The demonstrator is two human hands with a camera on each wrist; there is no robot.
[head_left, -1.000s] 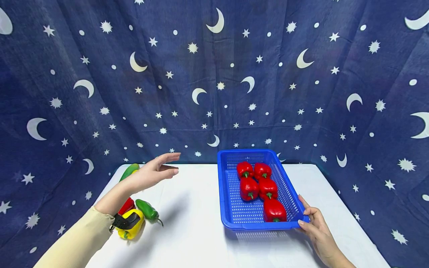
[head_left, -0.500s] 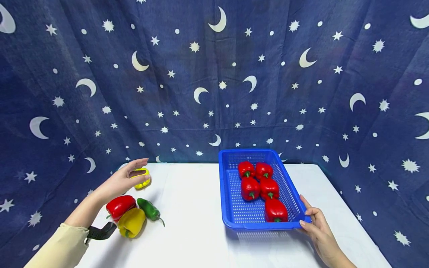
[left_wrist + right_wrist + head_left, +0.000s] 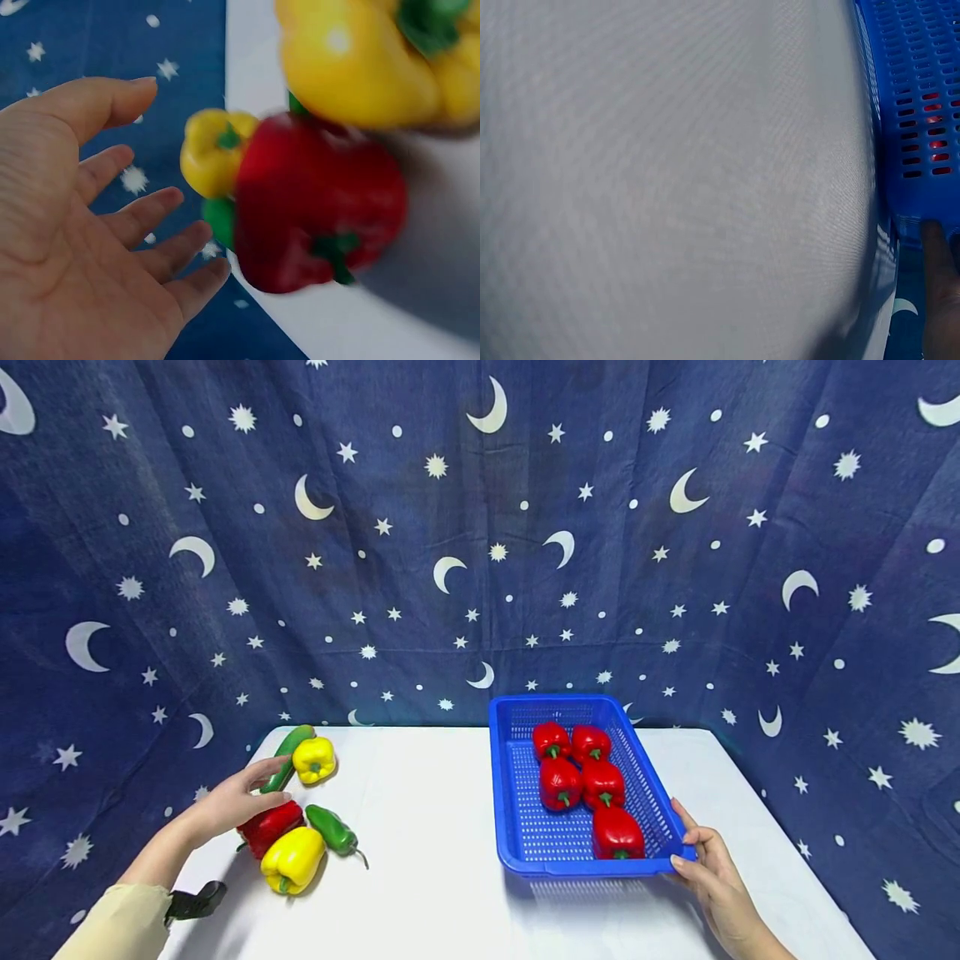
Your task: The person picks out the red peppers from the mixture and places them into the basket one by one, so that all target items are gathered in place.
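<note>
My left hand [image 3: 232,802] hangs with parted fingers at a red bell pepper [image 3: 272,827] on the left of the table, partly covering it in the head view. In the left wrist view, nothing lies in the palm and the red pepper is just beyond the fingertips. A yellow bell pepper [image 3: 294,860] and a pointed green pepper [image 3: 333,831] lie beside the red one. At the right, my right hand [image 3: 712,877] grips the near right corner of a blue plastic basket [image 3: 585,867], thumb on its rim. Several red bell peppers [image 3: 560,783] sit inside.
Behind the left hand, a second yellow bell pepper [image 3: 315,760] lies against a long green vegetable [image 3: 281,770]. White cloth covers the table [image 3: 427,827]. A dark blue curtain [image 3: 405,660] with moons and stars hangs along the back and sides.
My left hand has moved left and down, from above the table's middle to the red bell pepper. My right hand keeps its grip on the basket, and the peppers stay put.
</note>
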